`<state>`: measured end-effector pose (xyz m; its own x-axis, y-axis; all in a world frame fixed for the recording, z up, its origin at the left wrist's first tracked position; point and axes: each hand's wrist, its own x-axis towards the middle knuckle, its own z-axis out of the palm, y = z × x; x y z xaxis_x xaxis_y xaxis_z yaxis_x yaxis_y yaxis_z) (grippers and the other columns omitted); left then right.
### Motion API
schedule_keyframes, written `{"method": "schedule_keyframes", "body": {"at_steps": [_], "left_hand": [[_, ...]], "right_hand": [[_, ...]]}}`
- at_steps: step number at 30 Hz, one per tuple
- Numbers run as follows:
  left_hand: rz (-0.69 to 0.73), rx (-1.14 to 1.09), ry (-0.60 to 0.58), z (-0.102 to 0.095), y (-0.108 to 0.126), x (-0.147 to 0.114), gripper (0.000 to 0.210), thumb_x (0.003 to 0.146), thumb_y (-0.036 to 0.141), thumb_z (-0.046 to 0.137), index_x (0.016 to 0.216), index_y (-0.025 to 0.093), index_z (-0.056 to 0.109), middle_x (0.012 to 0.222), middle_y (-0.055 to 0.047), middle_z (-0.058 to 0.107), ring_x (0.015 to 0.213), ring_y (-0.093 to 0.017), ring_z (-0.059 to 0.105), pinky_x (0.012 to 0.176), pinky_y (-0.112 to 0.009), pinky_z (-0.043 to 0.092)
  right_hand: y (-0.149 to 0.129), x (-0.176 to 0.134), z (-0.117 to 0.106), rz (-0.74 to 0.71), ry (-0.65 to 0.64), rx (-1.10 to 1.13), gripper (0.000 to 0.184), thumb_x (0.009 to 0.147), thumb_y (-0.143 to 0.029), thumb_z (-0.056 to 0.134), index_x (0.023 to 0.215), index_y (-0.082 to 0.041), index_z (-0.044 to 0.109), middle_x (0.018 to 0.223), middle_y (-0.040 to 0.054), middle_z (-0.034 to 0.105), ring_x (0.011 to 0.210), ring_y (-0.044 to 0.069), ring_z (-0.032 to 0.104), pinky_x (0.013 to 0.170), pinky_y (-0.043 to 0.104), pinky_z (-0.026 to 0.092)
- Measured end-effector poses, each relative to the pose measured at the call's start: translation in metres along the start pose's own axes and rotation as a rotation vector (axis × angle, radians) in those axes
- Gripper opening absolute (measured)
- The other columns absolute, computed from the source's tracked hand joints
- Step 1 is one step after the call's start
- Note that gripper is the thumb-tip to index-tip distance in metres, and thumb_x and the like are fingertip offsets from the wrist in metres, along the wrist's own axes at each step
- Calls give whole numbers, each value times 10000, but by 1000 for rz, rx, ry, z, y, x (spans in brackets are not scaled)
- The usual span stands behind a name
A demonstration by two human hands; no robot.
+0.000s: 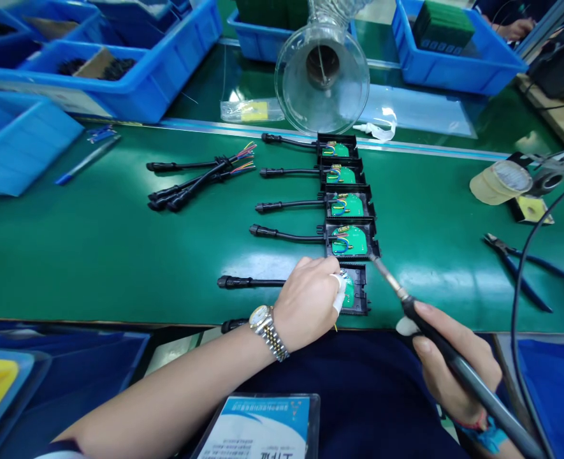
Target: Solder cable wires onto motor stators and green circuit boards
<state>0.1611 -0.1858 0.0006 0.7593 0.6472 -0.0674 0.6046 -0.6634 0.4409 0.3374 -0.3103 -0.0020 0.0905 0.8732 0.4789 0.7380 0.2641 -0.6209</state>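
Left hand (310,299) presses, fingers curled, on the nearest black housing (358,293) and its green circuit board, at the near end of the row of housings. Right hand (454,370) grips a soldering iron (434,338) just beside. The housing is probably light and rigid, its board fragile; best held by its edges.

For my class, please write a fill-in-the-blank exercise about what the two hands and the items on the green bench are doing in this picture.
1. The right hand holds a soldering ____.
2. The left hand rests on the ____ black housing in the column.
3. The left wrist wears a ____.
4. Loose cables lie to the ____ of the housings.

Missing words: iron; nearest; watch; left
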Motion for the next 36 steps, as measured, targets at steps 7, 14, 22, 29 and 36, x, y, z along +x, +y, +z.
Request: {"method": "schedule_keyframes", "body": {"at_steps": [7, 14, 22, 29, 36], "left_hand": [[17, 32, 1, 2, 0, 0, 213, 802, 144, 461, 644, 145, 604, 808, -50, 559, 745, -171, 503, 685, -333, 352], [178, -111, -148, -21, -12, -9, 195, 856, 224, 475, 1003, 219, 604, 1047, -43, 556, 917, -182, 518, 809, -335, 395], [120, -60, -121, -12, -7, -10, 137, 838, 187, 490, 806, 182, 623, 966, -39, 565, 855, -176, 511, 773, -339, 392], [45, 88, -13, 2, 6, -9, 167, 842, 179, 472, 793, 158, 630, 918, -57, 561, 824, -196, 479, 711, -352, 362], [62, 79, -60, -1, 5, -3, 159, 834, 140, 453, 757, 149, 592, 950, -59, 546, 844, -191, 476, 725, -341, 378]], "right_hand": [[12, -2, 35, 50, -119, 123, 464, 766, -130, 601, 1188, -225, 433, 1018, 42, 666, 990, 181, 617, 886, 319, 511], [17, 0, 38, 40, -143, 142, 495, 775, -149, 597, 1214, -215, 379, 1038, 50, 659, 1022, 163, 597, 920, 323, 489], [17, 0, 38, 23, -119, 131, 474, 774, -163, 590, 1205, -205, 396, 1010, 45, 673, 1027, 159, 598, 911, 303, 493], [18, -1, 38, 26, -132, 154, 456, 793, -160, 570, 1210, -202, 390, 1029, 68, 661, 1021, 167, 600, 908, 322, 494], [18, -1, 38, 27, -137, 174, 493, 779, -144, 585, 1222, -205, 378, 1037, 61, 656, 1024, 163, 597, 922, 322, 484]]}}
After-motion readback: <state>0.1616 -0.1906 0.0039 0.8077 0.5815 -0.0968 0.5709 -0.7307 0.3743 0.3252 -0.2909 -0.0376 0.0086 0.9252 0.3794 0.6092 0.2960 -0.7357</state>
